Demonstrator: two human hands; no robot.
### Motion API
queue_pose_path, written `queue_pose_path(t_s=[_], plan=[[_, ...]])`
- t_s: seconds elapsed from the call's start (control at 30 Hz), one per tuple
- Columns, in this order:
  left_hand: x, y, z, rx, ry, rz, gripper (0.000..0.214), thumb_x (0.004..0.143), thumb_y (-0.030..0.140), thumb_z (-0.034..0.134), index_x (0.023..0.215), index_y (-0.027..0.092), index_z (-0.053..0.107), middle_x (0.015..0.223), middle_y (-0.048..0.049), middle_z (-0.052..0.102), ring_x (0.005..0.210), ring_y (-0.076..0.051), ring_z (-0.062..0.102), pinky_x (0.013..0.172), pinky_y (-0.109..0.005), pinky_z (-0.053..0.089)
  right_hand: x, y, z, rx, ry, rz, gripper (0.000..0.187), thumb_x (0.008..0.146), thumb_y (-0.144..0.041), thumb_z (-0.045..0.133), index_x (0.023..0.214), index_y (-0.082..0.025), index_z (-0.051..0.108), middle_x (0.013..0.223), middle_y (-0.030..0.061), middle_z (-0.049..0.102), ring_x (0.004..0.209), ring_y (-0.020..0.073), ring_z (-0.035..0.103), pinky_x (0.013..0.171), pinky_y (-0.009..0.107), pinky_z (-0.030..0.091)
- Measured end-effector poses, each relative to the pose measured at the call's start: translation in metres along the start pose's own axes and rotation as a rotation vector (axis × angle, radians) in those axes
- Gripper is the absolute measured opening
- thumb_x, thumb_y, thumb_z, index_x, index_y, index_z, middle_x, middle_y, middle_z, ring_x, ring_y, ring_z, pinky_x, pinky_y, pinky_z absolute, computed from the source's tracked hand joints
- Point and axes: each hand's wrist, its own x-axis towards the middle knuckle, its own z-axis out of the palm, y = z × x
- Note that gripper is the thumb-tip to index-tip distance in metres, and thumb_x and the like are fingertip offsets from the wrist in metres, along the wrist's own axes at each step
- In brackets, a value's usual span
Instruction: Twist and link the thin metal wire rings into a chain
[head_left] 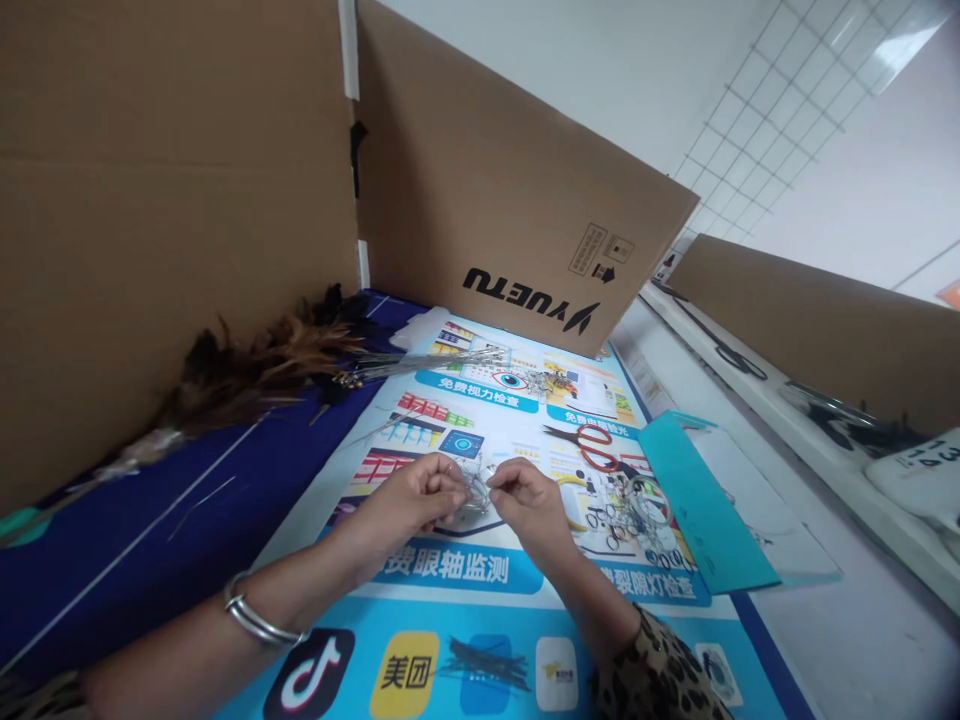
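Cardboard walls are boxing in a blue-covered desk with a printed poster spread over it. The left hand and right hand are both pinching narrowly at a small wiry clump between them, right over the poster. Thin strands could be snagging or slipping free if either pinch is too loose. It's looking silvery and tangled, though honestly blur is hiding the details.
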Motion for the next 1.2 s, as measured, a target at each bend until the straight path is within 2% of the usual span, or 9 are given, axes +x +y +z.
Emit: queue_pose_path(t_s=[0.17,0.4,0.73,0.9,1.2], plan=[[-0.002,0.001,0.001,-0.004,0.017,0.041,0.025,0.072,0.034,0.067,0.081,0.02,0.049,0.056,0.0073,0.049,0.049,-0.009,0.043,0.046,-0.019,0.027,-0.002,-0.009,0.002,-0.223,-0.022,-0.12,0.013,0.072,-0.011,0.056,0.078,-0.02,0.064,0.084,0.0021,0.057,0.076,0.0139,0.055,0.069,0.026,0.047],[-0.003,0.001,0.003,-0.019,0.041,0.063,0.027,0.071,0.035,0.067,0.083,0.02,0.048,0.062,0.0052,0.051,0.054,-0.011,0.047,0.05,-0.02,0.031,-0.004,-0.009,0.004,-0.265,-0.022,-0.164,0.015,0.072,-0.01,0.056,0.079,-0.02,0.065,0.087,0.004,0.059,0.084,0.0163,0.057,0.069,0.027,0.048],[-0.002,-0.003,0.004,-0.025,0.054,0.097,0.026,0.072,0.033,0.066,0.084,0.02,0.047,0.066,0.0044,0.055,0.058,-0.011,0.05,0.056,-0.022,0.038,-0.005,-0.011,0.004,-0.298,-0.042,-0.152,0.012,0.077,-0.013,0.055,0.08,-0.02,0.064,0.089,0.0045,0.062,0.088,0.0167,0.057,0.076,0.029,0.046],[0.001,-0.008,0.005,0.001,0.024,0.143,0.023,0.073,0.031,0.065,0.083,0.019,0.047,0.066,0.0041,0.054,0.058,-0.012,0.05,0.055,-0.021,0.036,-0.005,-0.008,0.008,-0.316,0.014,-0.108,0.005,0.074,-0.016,0.06,0.072,-0.02,0.062,0.082,0.003,0.06,0.082,0.017,0.056,0.071,0.028,0.045],[-0.002,-0.002,0.003,0.046,-0.005,0.128,0.018,0.076,0.03,0.061,0.086,0.02,0.05,0.063,0.0043,0.056,0.059,-0.013,0.053,0.057,-0.022,0.039,-0.002,-0.013,0.003,-0.301,0.035,0.014,0.008,0.075,-0.017,0.059,0.069,-0.02,0.064,0.072,-0.0002,0.057,0.071,0.0141,0.052,0.067,0.025,0.042]])
